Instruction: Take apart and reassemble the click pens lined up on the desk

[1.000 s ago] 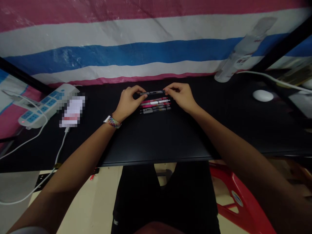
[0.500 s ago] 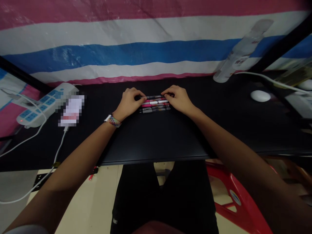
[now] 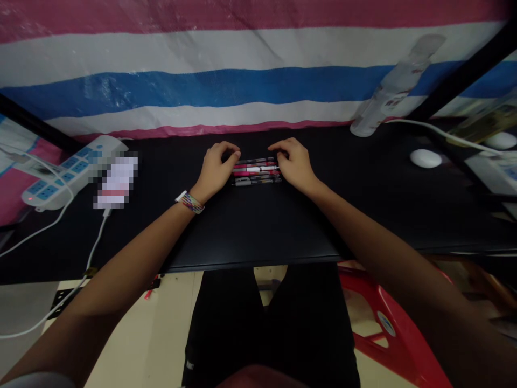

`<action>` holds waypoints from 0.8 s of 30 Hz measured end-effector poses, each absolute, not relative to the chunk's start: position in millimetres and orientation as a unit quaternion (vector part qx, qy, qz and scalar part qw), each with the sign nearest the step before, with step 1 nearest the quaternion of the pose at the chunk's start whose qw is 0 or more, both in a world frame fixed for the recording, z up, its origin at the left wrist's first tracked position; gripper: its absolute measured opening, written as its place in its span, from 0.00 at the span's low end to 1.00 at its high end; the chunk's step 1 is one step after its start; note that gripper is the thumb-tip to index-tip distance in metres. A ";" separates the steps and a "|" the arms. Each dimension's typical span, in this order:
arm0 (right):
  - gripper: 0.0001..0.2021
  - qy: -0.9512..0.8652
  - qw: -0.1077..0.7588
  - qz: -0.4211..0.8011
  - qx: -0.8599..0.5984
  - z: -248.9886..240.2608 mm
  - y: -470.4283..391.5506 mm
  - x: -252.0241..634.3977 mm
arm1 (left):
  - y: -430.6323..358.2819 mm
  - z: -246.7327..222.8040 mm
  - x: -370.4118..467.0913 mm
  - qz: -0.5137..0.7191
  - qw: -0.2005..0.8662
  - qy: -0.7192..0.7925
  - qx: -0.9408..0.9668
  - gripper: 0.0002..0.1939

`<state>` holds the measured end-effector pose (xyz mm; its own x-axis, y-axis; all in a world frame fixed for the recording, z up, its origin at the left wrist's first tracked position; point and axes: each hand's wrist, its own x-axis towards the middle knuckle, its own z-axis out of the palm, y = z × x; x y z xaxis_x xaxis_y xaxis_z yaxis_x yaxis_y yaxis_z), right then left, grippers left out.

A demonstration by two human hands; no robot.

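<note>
Several pens (image 3: 257, 169) lie side by side on the black desk (image 3: 250, 226), pointing left and right; some are red and white, others grey or dark. At their left ends rests my left hand (image 3: 216, 168), thumb and forefinger apart, with a woven band on the wrist. My right hand (image 3: 295, 166) is at the right ends of the pens, its forefinger stretched out beyond the row and its thumb near the pen ends. Neither hand grips a pen.
At the left are a white power strip (image 3: 72, 170), a blurred-out phone (image 3: 116, 183) and a white cable (image 3: 97, 240). A clear bottle (image 3: 393, 91) stands at the back right, near a white mouse (image 3: 426, 158). Below is a red stool (image 3: 398, 334).
Both hands have opened and let go of the far pens; thumbs and forefingers have spread apart. The row of pens lies about where it was. The view has shifted slightly.
</note>
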<state>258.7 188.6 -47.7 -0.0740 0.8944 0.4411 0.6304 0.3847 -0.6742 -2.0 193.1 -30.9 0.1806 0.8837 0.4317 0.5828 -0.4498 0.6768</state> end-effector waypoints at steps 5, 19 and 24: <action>0.20 -0.659 0.491 0.229 -0.522 -52.6 184.8 234.4 | 189.8 -36.0 16.4 0.465 0.287 0.462 0.698 0.08; 0.15 -0.661 0.481 0.243 -0.521 -44.4 173.2 219.3 | 185.5 -36.4 30.9 0.475 0.284 0.450 0.701 0.25; 0.13 -0.703 0.436 0.187 -0.531 -48.6 172.4 220.4 | 182.4 -32.7 32.4 0.473 0.272 0.435 0.717 0.30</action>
<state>220.4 172.4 -48.6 -0.0572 0.9089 0.4132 0.5825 0.3665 -0.7255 32.4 182.4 -32.7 0.1753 0.8800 0.4414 0.3657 -0.4744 0.8007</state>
